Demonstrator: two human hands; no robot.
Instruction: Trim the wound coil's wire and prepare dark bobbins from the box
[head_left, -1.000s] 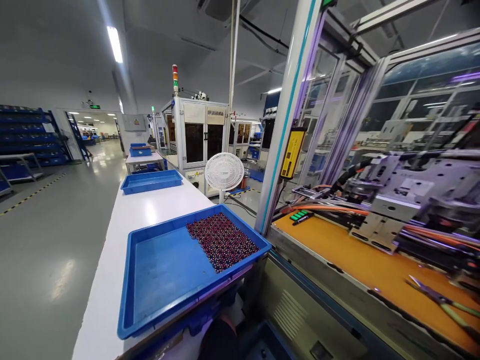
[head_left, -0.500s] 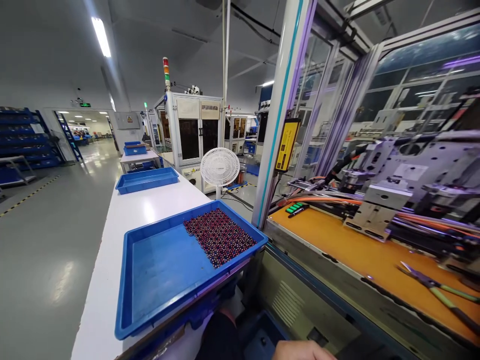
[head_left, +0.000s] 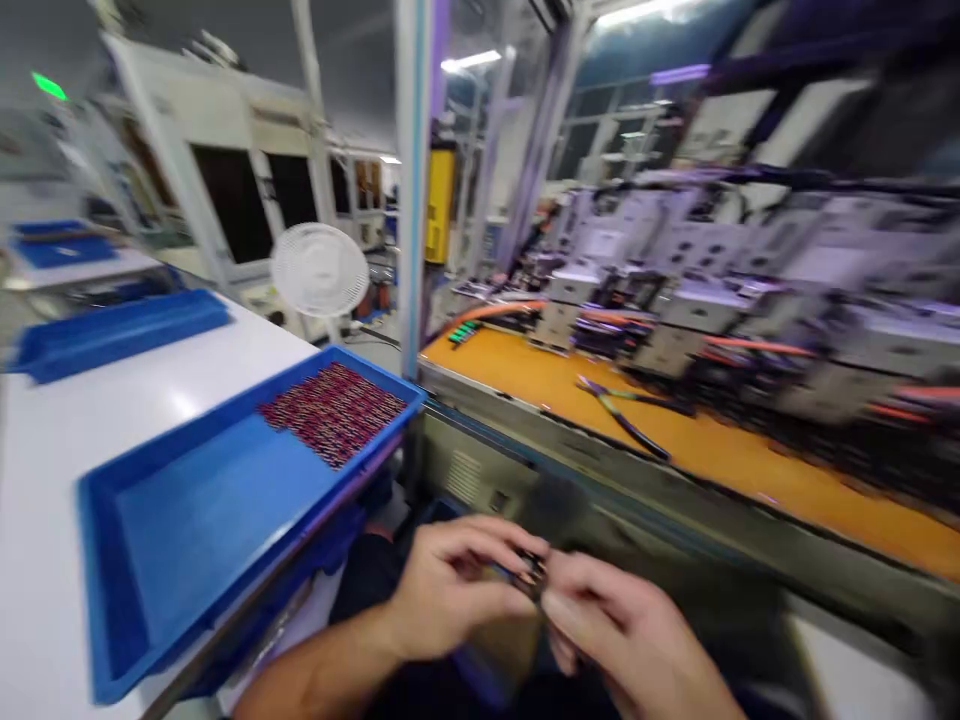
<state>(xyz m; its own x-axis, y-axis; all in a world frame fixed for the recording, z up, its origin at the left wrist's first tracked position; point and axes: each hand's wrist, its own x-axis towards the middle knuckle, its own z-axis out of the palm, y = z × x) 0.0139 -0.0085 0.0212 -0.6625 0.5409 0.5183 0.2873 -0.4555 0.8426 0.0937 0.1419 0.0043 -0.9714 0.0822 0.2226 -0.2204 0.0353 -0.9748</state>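
My left hand point(head_left: 450, 590) and my right hand point(head_left: 615, 630) meet low in the picture, fingertips pinched together on a small dark part point(head_left: 531, 572) between them. The picture is blurred, so the part's shape is unclear. Left of my hands a blue tray point(head_left: 172, 520) sits on the white table point(head_left: 90, 410), with a patch of small dark red parts point(head_left: 334, 408) packed into its far right corner.
To the right, a machine bed with an orange surface point(head_left: 720, 450) holds pliers point(head_left: 622, 415) and grey assemblies point(head_left: 735, 290) with orange cables. A white fan point(head_left: 320, 270) stands behind the tray. Another blue tray point(head_left: 112, 335) lies farther back on the table.
The view has swung right and down, with blur. Both my hands have come up into view and closed together on the small part; before, only a bit of one hand showed.
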